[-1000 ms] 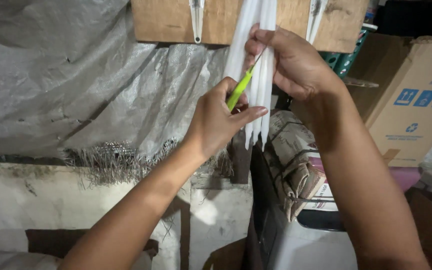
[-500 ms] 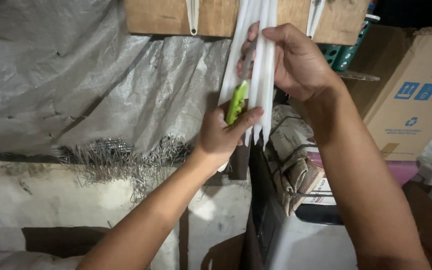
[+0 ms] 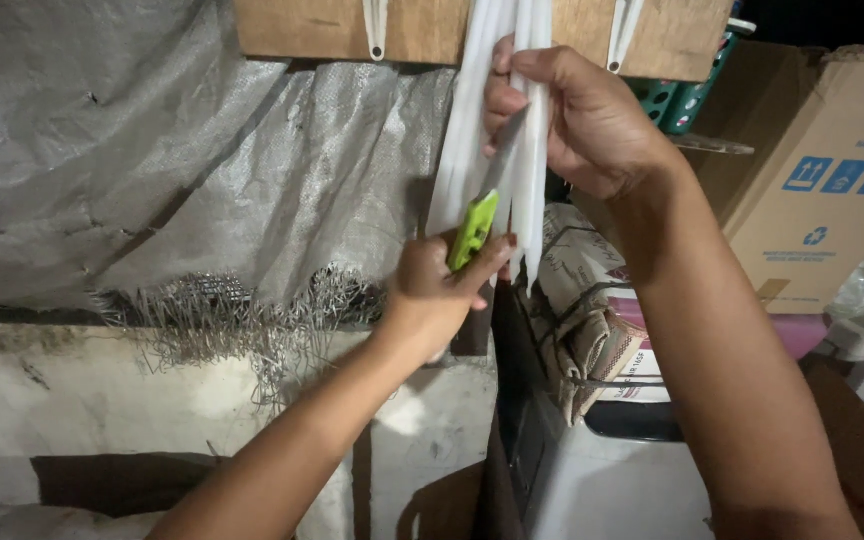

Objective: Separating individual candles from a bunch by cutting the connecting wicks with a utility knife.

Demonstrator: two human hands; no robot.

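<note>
I'd keep right hand (image 3: 592,125) clenched on hanging white candle bundle (image 3: 497,150), w/ left hand (image 3: 442,290) gripping green-handled plastic knife (image 3: 475,230), blade just below that grip, strokes short.

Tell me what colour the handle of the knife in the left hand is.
Bright lime green; the knife handle shows clearly in the head view, gripped by the left hand.
</note>
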